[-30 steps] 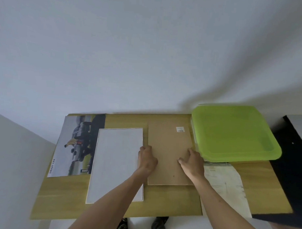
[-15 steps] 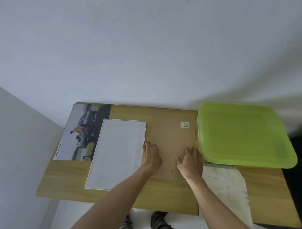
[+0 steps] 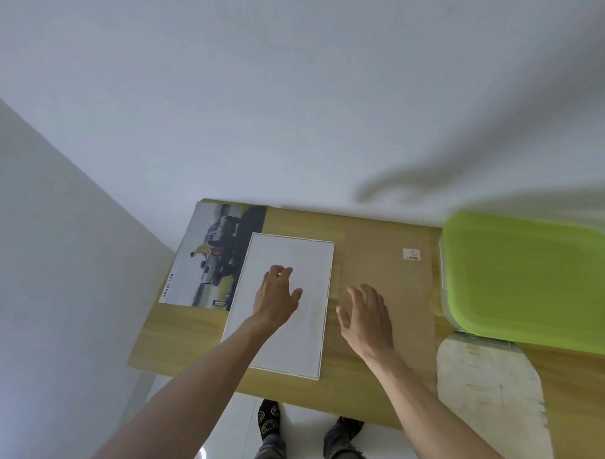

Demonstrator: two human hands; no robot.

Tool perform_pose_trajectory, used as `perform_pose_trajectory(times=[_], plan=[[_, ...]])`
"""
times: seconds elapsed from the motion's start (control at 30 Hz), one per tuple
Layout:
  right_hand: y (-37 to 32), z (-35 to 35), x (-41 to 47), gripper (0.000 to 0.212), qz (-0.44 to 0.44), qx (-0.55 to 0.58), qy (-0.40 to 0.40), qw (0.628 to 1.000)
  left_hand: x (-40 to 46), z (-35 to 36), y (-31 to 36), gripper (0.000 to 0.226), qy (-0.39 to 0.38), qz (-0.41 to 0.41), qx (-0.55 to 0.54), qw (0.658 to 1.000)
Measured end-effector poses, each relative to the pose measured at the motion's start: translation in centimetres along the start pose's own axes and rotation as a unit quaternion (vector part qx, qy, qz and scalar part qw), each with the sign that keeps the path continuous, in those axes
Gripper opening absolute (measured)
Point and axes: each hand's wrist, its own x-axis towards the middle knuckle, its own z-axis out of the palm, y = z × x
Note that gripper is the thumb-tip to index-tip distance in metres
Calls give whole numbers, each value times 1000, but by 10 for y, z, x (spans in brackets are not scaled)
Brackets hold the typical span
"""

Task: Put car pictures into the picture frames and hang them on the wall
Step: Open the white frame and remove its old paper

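A car picture (image 3: 207,257) with a dark pickup truck lies at the table's back left corner. Overlapping its right edge lies a white rectangular sheet with a thin frame edge (image 3: 300,342). To the right of it lies a brown backing board (image 3: 392,266) with a small barcode label. My left hand (image 3: 276,295) hovers over the white sheet with fingers apart, holding nothing. My right hand (image 3: 366,314) is open above the left part of the brown board, also holding nothing.
The wooden table (image 3: 194,339) stands against a white wall in a corner. A lime green plastic lid or tray (image 3: 529,278) sits at the right. In front of it lies a worn whitish sheet (image 3: 487,390) overhanging the table's front edge. My feet show below.
Both hands have left the brown board's near corners and moved left. The left hand is now over the white sheet, the right over the board's left part. The view shifted left.
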Motion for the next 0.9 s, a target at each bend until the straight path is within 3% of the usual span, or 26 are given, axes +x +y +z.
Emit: perform_pose_trajectory(times=[0.17, 0.47, 0.9], plan=[[-35, 16, -6, 52, -13, -12, -53, 998, -14, -19, -59, 61, -11, -36, 47, 998], [-80, 42, -18, 65, 53, -71, -95, 992, -24, -24, -122, 100, -126, 32, 152, 980], [-109, 60, -25, 76, 164, -44, -116, 979, -22, -20, -139, 93, -145, 51, 124, 980]])
